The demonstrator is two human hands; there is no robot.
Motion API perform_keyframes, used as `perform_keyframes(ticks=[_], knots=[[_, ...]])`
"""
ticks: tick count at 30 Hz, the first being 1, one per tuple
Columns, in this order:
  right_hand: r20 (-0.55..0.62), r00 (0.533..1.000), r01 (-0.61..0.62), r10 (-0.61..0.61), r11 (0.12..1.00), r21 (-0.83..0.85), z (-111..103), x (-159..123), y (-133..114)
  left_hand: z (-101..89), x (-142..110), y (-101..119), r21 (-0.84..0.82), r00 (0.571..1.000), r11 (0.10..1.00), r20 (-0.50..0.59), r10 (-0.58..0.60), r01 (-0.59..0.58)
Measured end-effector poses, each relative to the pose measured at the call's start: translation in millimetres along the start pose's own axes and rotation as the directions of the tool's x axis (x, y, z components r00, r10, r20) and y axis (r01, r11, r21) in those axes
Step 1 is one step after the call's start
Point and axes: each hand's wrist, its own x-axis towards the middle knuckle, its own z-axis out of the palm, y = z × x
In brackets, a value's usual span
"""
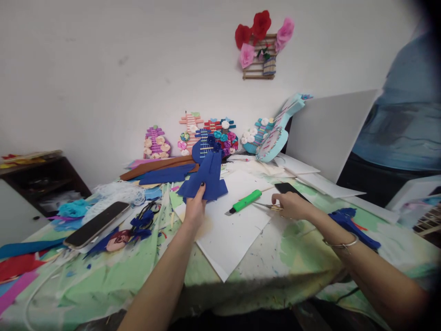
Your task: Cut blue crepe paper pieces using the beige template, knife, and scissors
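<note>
Holding blue piece [209,174] and scissors [274,207]

This looks like a small craft room, where people make pretty things by hand, but I can't tell if it is in a home or a shop. The bench [292,271] has a blotchy green and white cloth [113,280] on it, with white paper [227,248], a green cutter [246,201], bright scraps [20,266] and tiny bits all over. At the back stand little toy guitars [190,129] with flowers on them, and big red and pink paper flowers [262,24] hang on the plain wall [103,69].
</note>
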Motion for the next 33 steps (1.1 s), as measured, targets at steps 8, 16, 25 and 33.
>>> perform_keyframes(ticks=[8, 16, 25, 33], knots=[[0.042, 0.977, 0.083, -0.208, 0.554, 0.828, -35.1, -6.2, -42.9, 0.3, 0.6, -2.3, 0.035, 1.0, 0.999, -0.008, 0.004, -0.004], [-0.22, 0.958, 0.228, 0.183, -0.027, 0.973, 9.8, 57.8, -126.4, -8.7, -1.0, -12.7, 0.165, 0.989, 0.983, 0.134, 0.062, -0.084], [-0.167, 0.952, 0.219, 0.255, -0.192, 0.957, 32.7, 63.3, -124.5, -13.5, 2.9, -31.4, 0.12, 0.965, 0.992, 0.261, 0.016, -0.049], [-0.176, 0.95, 0.235, 0.258, -0.219, 0.947, 31.2, 59.9, -123.4, -14.9, 16.7, -11.3, -0.092, 0.994, 0.991, 0.064, -0.089, 0.094]])
